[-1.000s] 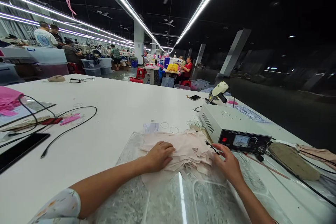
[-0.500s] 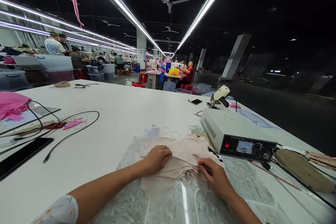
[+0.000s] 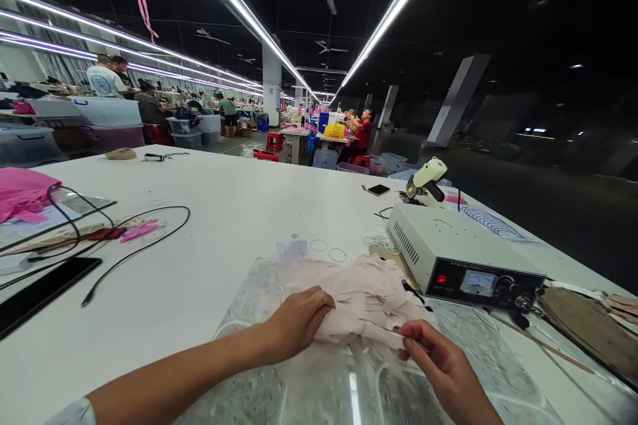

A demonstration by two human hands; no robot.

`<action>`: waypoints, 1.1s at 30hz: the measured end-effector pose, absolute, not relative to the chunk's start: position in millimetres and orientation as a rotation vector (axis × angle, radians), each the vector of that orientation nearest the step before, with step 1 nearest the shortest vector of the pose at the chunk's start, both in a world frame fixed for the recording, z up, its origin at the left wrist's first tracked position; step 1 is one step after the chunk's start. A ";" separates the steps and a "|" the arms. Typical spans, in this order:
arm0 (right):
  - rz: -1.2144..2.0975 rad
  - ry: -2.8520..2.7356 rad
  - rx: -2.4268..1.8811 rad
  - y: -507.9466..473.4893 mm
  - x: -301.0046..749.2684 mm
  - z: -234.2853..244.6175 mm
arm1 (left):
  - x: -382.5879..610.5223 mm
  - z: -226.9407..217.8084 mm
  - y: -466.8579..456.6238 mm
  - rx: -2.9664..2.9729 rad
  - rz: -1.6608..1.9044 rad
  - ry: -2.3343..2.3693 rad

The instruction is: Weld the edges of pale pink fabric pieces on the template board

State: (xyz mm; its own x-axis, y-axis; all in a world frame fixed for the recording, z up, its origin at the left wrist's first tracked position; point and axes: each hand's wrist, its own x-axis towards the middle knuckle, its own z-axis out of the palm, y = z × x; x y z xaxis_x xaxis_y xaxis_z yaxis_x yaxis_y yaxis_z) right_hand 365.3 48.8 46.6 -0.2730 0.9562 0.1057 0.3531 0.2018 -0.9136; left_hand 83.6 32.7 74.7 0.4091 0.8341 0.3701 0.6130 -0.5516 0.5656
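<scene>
Several layers of thin pale pink fabric lie bunched on a clear, glossy mat in front of me. My left hand is closed on the left part of the fabric, fingers curled over its near edge. At the right, my right hand pinches a strip of the same fabric between thumb and fingertips, pulled toward me and slightly lifted. Just beyond the cloth lie a small marked paper and two thin rings. A tangle of pale elastic loops sits near the machine.
A control box with a red lit switch stands at right, cables running from it. Behind it is a cream handheld device. A tablet-like black slab, a black cable and pink fabric lie left. Other people work farther back.
My right hand has moved toward me and right, drawing a fabric edge with it. The left hand has shifted slightly right. The view has turned a little left.
</scene>
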 end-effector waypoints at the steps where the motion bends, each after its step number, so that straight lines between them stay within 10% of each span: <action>1: 1.144 -1.704 -1.226 40.8 367.8 51.6 | 84.1 82.0 24.9 2.270 0.892 1.244; 13: 0.814 -1.852 -1.719 7.7 414.5 29.8 | 101.0 60.9 -15.4 2.257 0.155 1.348; 33: -0.069 -2.183 -1.139 -5.3 427.2 -24.3 | 108.3 58.6 -23.2 2.863 0.304 1.012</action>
State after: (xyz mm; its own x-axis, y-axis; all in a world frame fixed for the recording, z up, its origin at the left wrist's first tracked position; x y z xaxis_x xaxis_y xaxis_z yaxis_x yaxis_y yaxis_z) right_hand 427.2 -5.3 -24.3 -0.3985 0.7110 0.5794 0.7463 0.6186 -0.2458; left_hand 108.3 -23.2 58.6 0.7607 0.6299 0.1568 0.6122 -0.7765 0.1496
